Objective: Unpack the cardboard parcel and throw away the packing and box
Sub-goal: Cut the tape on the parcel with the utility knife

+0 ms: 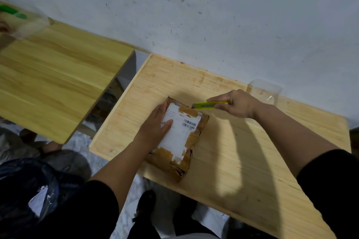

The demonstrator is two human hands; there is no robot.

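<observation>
Nearest us, a dark plastic bag (29, 186) sits low to the left of the parcel (179, 136). The parcel lies flat on the pale wooden table (242, 157), taped and labelled. Our left hand (155, 126) presses on the parcel's left side, fingers straight. Our right hand (236, 104) grips a yellow-green knife (208, 105), its tip at the parcel's far edge.

Place: a plain, makeshift packing or work room.
Wall: scuffed, speckled pale wall (213, 6) just beyond the right hand (238, 104).
Furniture: a bare wooden tabletop (242, 151) under the hands; a second wooden tabletop (48, 75) well left of them.
Floor: dark rubbish bag (25, 184) below the left hand (155, 126).
</observation>
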